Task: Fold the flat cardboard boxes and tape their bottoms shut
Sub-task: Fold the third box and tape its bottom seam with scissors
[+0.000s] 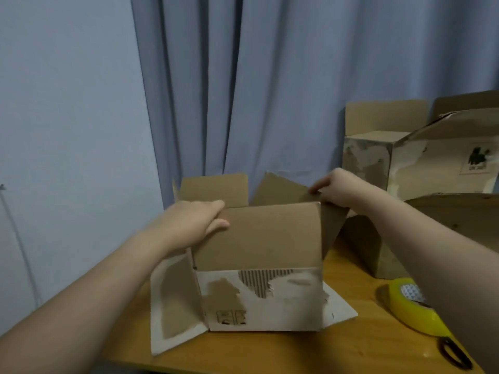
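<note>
Closest to you, a wooden table [270, 349] runs across the bottom of the view and both your bare forearms reach forward over it. Below your right forearm, near the table's front edge, lies a black scissor handle [456, 354], and just beyond it a yellow roll of tape [415, 311]. Between your two arms stands the cardboard box [270, 306] you are working on, its torn white front facing you and two lower flaps splayed flat on the table to either side. Your left hand [194, 225] grips the upper left corner of the near flap [264, 236], which stands upright, with the fingers curled over its top edge and the thumb pressed on the side facing you. Your right hand [341, 188] is further off, at the box's far right corner, its fingertips pinching the edge of the side flap [280, 190], which tilts outward. Beyond your left hand the far flap [213, 188] stands upright. Under your right forearm sits a brown piece of cardboard [372, 252], and past your right hand a second box [378, 157] stands with its top flaps open. Behind everything hangs a pleated blue-grey curtain [243, 90], with a plain wall [67, 130] out beyond your left hand
</note>
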A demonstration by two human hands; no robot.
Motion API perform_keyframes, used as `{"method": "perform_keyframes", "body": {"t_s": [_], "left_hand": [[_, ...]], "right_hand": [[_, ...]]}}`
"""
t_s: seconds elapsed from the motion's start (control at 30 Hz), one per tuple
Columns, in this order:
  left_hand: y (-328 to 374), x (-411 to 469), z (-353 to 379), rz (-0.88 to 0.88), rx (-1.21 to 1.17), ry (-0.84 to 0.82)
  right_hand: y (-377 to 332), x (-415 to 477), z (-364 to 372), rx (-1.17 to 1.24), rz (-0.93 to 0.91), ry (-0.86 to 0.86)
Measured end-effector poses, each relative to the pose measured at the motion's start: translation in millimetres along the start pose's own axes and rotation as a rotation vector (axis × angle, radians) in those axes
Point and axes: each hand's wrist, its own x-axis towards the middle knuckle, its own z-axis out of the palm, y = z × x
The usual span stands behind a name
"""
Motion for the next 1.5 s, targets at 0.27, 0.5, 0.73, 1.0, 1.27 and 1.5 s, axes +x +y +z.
{"method": "perform_keyframes", "body": {"t_s": [0.27, 0.5, 0.73, 1.0, 1.27, 1.5], "left_hand": [[-11.8, -4.1, 26.9, -0.211, 0.016, 0.04], [4.2, 0.7, 95.5, -0.353, 0.077, -0.102], [-4.3, -44.3, 105.1, -0.381, 0.138, -0.157], [1.5, -18.2, 108.6, -0.163, -0.02, -0.181], [22.6, -13.5, 109.7, -0.183, 0.017, -0.142], [-29.6, 8.2, 109.1, -0.511, -0.266, -0.516]], "right_hand": [[59.7, -21.2, 53.6, 0.088, 0.151, 0.191], [70.0, -40.5, 75.4, -0.773, 0.0, 0.088], [35.1, -58.6, 95.7, -0.574, -0.149, 0.015], [17.1, -39.1, 144.3, -0.49, -0.289, -0.322], [46.3, -50.5, 138.8, -0.472, -0.25, -0.168], [43.1, 15.1, 110.1, -0.548, 0.015, -0.348]]}}
